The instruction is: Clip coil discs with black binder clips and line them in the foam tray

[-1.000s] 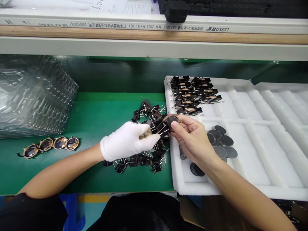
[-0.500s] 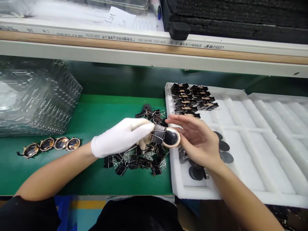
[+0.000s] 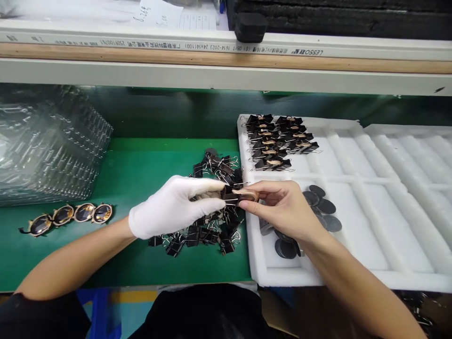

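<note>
Facing a "LESSO" rail (image 3: 226, 45), left hand (image 3: 176, 207) pinches binder clip (image 3: 231, 197), right hand (image 3: 284, 205) round frame (image 3: 250, 196).

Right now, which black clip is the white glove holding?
The black clip in the left hand, beside the bare right hand. Other clips lie on the green table or in the white tray.
</note>
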Action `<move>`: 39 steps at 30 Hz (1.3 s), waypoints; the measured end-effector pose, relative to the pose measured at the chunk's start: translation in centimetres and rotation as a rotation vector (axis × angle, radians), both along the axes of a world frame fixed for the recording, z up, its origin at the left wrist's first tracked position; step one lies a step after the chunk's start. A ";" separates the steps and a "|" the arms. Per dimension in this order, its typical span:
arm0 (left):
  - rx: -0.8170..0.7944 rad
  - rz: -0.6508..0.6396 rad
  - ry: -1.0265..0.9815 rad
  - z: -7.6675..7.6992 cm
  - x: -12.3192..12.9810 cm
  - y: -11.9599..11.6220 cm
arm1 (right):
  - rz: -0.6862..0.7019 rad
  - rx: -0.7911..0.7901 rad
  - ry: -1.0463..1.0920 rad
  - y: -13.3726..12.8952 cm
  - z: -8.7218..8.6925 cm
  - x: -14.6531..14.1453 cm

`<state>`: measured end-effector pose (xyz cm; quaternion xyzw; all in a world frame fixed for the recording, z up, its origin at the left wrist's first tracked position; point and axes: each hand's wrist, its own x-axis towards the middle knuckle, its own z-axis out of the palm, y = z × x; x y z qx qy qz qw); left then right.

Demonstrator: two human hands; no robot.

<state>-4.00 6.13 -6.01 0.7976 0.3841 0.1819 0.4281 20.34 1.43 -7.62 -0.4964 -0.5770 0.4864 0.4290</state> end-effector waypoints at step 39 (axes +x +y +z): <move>0.110 0.226 0.147 1.7 0.1 2.6 | 0.018 -0.027 0.316 -0.1 -1.1 -1.4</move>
